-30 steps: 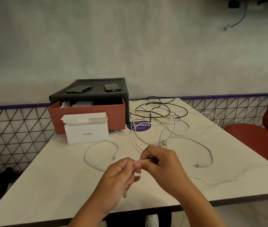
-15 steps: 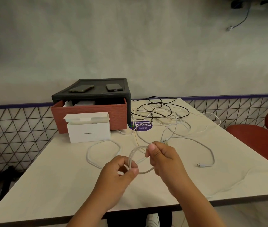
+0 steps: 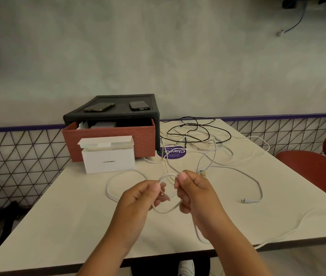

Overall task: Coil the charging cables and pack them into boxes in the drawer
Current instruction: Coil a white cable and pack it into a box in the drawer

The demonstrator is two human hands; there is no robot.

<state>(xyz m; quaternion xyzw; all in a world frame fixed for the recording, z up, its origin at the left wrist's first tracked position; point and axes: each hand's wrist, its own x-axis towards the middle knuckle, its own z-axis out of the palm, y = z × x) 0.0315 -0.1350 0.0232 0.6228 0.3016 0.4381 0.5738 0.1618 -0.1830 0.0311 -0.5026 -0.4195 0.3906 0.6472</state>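
- Left hand [image 3: 138, 198] pinches the white cable [image 3: 166, 211] near its plug end between thumb and fingertips. The right hand [image 3: 196, 194] has its fingers curled round the same cable, and one small loop hangs between them above the table [image 3: 58, 226].
- I can't tell which trailing strand is this cable's slack, since several cross near the right wrist.
- I judge the coil barely begun. I'd pin each turn under the left thumb and feed slack in with the right.
- I'd match every turn to this first loop so the coil fits the white box [image 3: 108, 162], which stands open just in front of the pulled-out drawer [image 3: 108, 136].
- I'd draw slack gently, or the tangled cables [image 3: 196, 134] beyond may drag along.
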